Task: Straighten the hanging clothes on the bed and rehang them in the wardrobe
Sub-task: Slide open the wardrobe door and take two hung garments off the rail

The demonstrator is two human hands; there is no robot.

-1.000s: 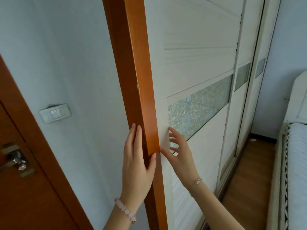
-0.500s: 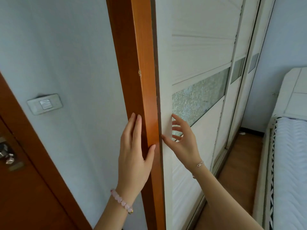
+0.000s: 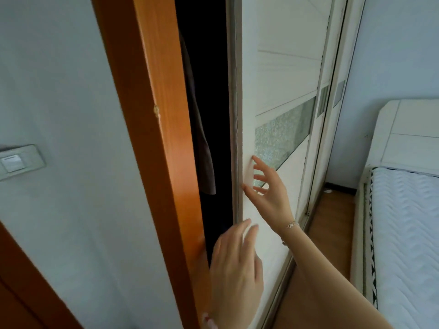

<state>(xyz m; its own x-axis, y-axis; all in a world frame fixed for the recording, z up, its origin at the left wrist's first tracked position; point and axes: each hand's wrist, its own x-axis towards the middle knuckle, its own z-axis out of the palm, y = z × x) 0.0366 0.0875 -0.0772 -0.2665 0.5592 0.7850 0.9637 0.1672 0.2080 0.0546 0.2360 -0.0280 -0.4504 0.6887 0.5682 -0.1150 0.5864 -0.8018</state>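
Hands: right hand [image 3: 268, 193] spread on sliding door [image 3: 280, 79]; left hand [image 3: 235, 264] flat at its edge.
Clothes: we see one garment [image 3: 202, 150] in the gap, none on bed [image 3: 408, 233].
Risk: palms may slip; door may snag it.

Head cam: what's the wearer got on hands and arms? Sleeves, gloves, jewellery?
No sleeves or gloves in view; both forearms are bare. The left hand wears a pale bead bracelet at the wrist, blurred and cut off by the frame edge. The right hand wears a thin gold-toned chain bracelet with a small charm.
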